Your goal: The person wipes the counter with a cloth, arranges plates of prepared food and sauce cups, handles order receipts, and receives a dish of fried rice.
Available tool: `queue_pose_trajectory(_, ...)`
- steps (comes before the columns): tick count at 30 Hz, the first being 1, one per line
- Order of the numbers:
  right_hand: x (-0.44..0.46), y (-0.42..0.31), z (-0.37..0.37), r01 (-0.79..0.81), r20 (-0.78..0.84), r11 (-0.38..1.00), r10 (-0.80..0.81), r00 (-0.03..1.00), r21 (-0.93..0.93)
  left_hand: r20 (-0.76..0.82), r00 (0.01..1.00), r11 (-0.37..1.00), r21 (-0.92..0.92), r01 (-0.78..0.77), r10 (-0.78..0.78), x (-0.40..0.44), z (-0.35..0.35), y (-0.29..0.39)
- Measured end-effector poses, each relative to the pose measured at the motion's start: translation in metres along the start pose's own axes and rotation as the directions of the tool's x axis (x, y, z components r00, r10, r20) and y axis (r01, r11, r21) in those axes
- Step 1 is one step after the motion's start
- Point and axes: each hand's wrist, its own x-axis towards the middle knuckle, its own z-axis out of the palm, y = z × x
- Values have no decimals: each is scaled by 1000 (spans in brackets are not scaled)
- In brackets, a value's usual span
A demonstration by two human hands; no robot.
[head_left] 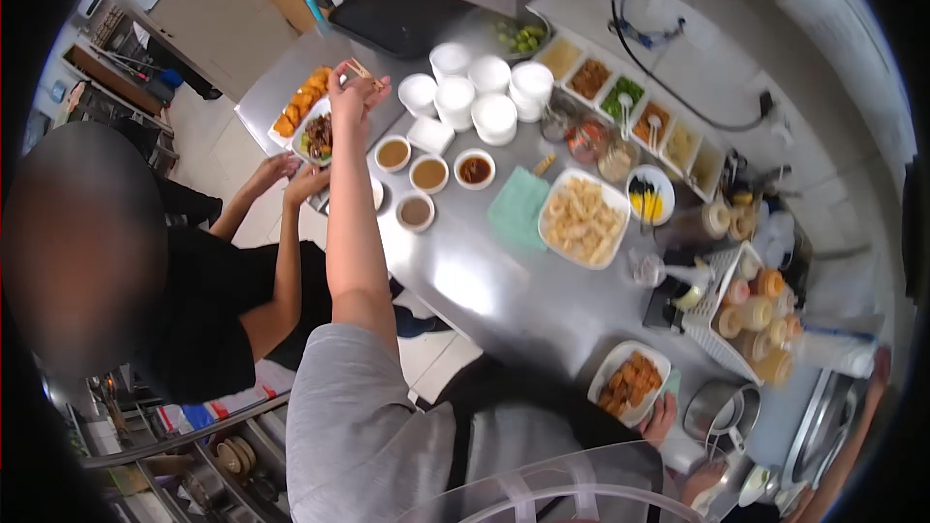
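Observation:
My left hand (356, 97) is stretched across the steel table, closed on short wooden sticks that look like chopsticks (365, 74). Just past its wrist are a bowl of dark meat and greens (315, 138) and a tray of golden fried pieces (302, 102). A co-worker's hands (308, 184) are by that bowl. Small cups of brown sauce (427, 173) stand right of my left forearm. Near my body, my right hand (661, 419) has its fingers curled at the rim of a white dish of fried chicken pieces (632, 383), by a green cloth; its palm is hidden.
Stacked white bowls (494, 118) stand at the back. A green cloth (518, 208) lies beside a dish of pale fried pieces (583, 220). Topping containers (622, 100) line the wall. A basket of sauce bottles (722, 315) and a metal pot (722, 412) are at the right.

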Motion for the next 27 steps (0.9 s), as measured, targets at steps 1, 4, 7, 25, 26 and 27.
queue_pose_trajectory(1, 4, -9, -4, -43, -3, 999, 43, 999, 9, 27, 999, 1000, 22, -21, 21, -36, 4, 5)
queue_pose_trajectory(4, 9, -14, -11, -55, -13, 998, 55, 998, 29, 348, 934, 901, 425, -84, -77, -112, -24, -44)
queue_pose_trajectory(7, 9, -20, -14, -70, -31, 997, 71, 997, 38, 418, 795, 858, 456, 234, -439, -225, -6, -89)
queue_pose_trajectory(25, -1, -20, -16, -44, -146, 996, 56, 988, 82, 236, 931, 947, 226, 227, -279, -200, 77, -188)
queue_pose_trajectory(26, -2, -19, -16, -34, -153, 996, 46, 987, 84, 233, 935, 951, 221, 217, -268, -200, 70, -188)
queue_pose_trajectory(27, -2, -18, -15, -37, -155, 996, 49, 987, 79, 235, 948, 942, 305, 140, -217, -196, 61, -194)
